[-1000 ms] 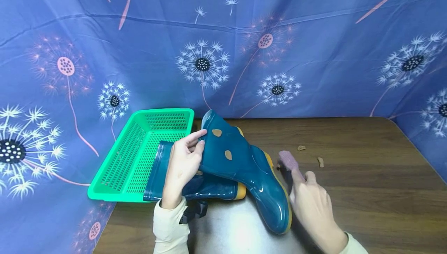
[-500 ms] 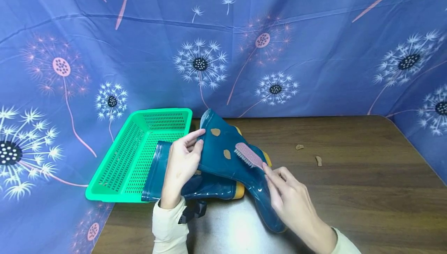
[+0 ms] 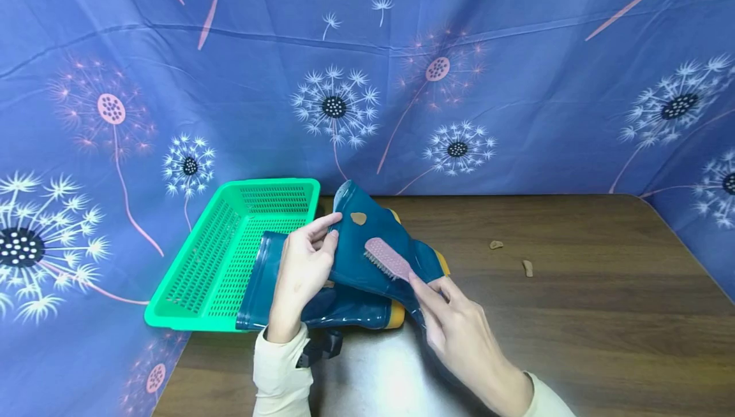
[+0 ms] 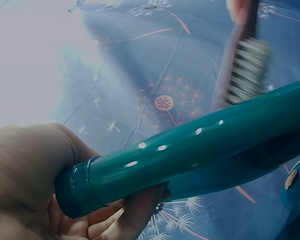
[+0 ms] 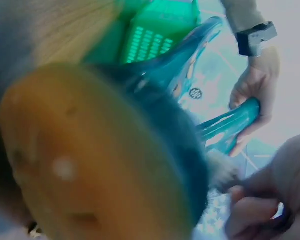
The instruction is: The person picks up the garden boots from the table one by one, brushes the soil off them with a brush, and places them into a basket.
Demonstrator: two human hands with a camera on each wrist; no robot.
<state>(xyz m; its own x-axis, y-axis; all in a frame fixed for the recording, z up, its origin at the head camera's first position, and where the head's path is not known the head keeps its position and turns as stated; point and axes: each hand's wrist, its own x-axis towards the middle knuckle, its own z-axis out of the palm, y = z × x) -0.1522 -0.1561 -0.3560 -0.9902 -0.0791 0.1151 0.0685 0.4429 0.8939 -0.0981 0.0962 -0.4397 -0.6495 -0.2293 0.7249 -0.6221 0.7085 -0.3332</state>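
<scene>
My left hand (image 3: 301, 270) grips the edge of a glossy teal rain boot (image 3: 351, 257) near its opening, thumb and fingers on either side of the shaft. A tan patch (image 3: 358, 218) shows on that shaft. My right hand (image 3: 465, 334) holds a pink-backed brush (image 3: 387, 257) by its handle, bristles down over the shaft. In the left wrist view the pale bristles (image 4: 247, 72) meet or nearly meet the boot. Its yellow sole (image 5: 85, 160) fills much of the right wrist view. Beneath lies a second teal boot (image 3: 350, 308), partly hidden.
A green perforated basket (image 3: 189, 321) stands at the left, with the lower boot's shaft overlapping its rim. Two tan flakes (image 3: 496, 245) lie on the wooden table (image 3: 603, 315) to the right. A blue dandelion-print cloth (image 3: 517, 85) hangs behind.
My right hand has carried the brush from the table beside the boot leftward and onto the shaft, where it now covers the lower tan patch. My left hand keeps its grip.
</scene>
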